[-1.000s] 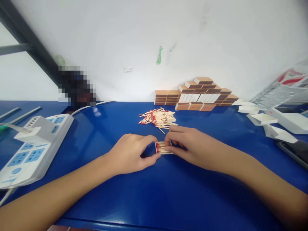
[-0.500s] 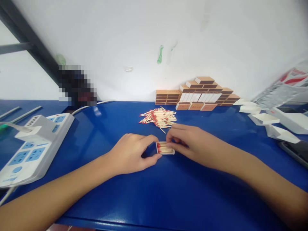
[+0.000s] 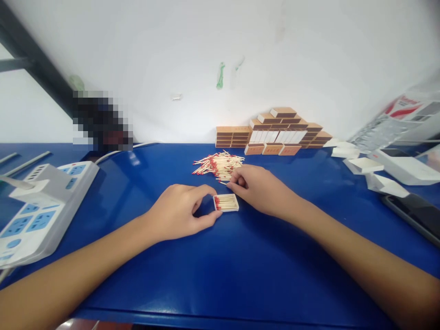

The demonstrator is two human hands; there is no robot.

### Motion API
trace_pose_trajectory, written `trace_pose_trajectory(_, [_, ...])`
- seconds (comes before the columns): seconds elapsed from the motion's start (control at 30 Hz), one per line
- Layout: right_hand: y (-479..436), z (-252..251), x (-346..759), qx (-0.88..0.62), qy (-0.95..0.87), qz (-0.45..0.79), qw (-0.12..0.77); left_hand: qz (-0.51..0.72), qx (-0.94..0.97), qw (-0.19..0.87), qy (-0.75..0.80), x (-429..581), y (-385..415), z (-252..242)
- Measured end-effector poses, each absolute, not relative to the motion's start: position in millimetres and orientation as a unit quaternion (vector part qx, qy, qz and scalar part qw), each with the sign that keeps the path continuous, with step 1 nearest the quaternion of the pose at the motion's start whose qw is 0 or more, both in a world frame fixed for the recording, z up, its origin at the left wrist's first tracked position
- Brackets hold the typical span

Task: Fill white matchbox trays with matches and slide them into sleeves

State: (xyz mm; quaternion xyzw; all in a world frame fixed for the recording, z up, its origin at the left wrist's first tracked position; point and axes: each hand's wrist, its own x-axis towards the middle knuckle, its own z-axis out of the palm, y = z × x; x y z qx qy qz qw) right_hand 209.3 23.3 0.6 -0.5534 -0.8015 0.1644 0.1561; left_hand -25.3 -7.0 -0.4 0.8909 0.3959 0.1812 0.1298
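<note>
Right hand moved to match pile, tray holding red-tipped matches

Bright, diffuse light; pale glare on table near far edge, left part; frame sides stretched, soft.

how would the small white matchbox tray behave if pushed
The small white matchbox tray would likely slide easily on the glossy blue tabletop. It seems light, being thin-walled. Tilting might spill its uncovered red-tipped wooden matches.
</note>
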Motion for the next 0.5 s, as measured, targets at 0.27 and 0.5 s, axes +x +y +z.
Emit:
trace_pose_trajectory(0.27, [14,17,236,-0.461,-0.851,0.182,0.176,0.175,0.884,0.13,0.414,-24,-5,-1])
trace_pose_trajectory(0.5, [11,12,225,-0.423,-0.862,0.196,0.2,0.178,0.893,0.118,0.396,-24,-9,0])
